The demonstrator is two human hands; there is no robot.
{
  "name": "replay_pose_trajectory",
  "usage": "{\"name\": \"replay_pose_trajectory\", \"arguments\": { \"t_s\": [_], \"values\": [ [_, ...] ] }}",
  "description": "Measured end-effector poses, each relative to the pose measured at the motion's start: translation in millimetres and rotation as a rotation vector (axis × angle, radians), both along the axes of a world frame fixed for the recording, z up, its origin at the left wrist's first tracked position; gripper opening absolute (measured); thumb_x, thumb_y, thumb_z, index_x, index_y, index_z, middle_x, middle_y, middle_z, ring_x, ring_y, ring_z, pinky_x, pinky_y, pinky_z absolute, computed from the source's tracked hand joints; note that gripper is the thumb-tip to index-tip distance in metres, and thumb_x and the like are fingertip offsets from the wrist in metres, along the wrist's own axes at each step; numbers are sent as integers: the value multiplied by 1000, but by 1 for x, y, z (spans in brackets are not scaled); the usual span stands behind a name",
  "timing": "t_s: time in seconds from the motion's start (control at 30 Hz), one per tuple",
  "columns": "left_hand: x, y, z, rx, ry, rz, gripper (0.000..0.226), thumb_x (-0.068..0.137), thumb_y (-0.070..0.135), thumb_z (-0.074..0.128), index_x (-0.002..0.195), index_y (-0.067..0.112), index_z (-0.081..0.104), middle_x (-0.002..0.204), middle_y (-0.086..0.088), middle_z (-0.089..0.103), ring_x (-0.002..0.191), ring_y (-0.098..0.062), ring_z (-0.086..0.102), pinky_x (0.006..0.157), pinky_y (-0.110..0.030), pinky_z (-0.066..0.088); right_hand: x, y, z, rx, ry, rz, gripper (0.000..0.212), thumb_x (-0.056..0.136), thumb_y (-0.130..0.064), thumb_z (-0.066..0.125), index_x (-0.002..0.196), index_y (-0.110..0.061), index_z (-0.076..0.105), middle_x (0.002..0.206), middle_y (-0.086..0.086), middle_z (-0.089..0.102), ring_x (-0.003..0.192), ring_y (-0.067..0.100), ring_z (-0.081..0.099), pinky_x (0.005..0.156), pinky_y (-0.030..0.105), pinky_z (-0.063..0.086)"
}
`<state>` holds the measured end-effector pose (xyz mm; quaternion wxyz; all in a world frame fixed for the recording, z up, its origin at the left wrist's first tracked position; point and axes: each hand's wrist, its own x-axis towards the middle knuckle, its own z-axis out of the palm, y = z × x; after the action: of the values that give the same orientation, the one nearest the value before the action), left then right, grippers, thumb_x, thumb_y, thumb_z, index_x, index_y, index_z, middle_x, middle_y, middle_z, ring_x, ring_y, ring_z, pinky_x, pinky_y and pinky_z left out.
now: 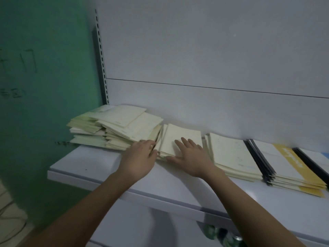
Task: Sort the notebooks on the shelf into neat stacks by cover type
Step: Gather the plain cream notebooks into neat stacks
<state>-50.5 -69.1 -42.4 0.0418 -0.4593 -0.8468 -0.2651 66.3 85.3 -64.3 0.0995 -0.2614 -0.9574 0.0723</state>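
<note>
A messy heap of pale cream notebooks [117,127] lies at the left end of the white shelf [99,168]. Beside it sits a small cream stack [179,138]. My right hand [190,155] rests flat on that stack, fingers spread. My left hand [140,157] presses against the stack's left edge, fingers curled at the gap between heap and stack. Further right lie a tidy cream stack [231,155] and a stack with black spines and a yellow band [288,163].
A green wall [44,77] stands left of the shelf's end. A slotted metal upright [101,56] and a white back panel [213,59] rise behind the notebooks. A lower shelf [222,236] with dark objects shows below.
</note>
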Motion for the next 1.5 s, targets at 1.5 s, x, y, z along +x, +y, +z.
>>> {"name": "replay_pose_trajectory", "arguments": {
  "t_s": [1.5],
  "values": [
    [-108, -28, 38, 453, -1339, -339, 54, 89, -13, 46, 130, 22, 53, 121, -7, 66, 106, -32, 64, 77, -42, 55, -33, -34, -1, 136, 14, -77, 31, 92, -52, 52, 112, -29, 48, 107, -9, 57, 100, 21, 51, 75, 35, 40]
  ]
}}
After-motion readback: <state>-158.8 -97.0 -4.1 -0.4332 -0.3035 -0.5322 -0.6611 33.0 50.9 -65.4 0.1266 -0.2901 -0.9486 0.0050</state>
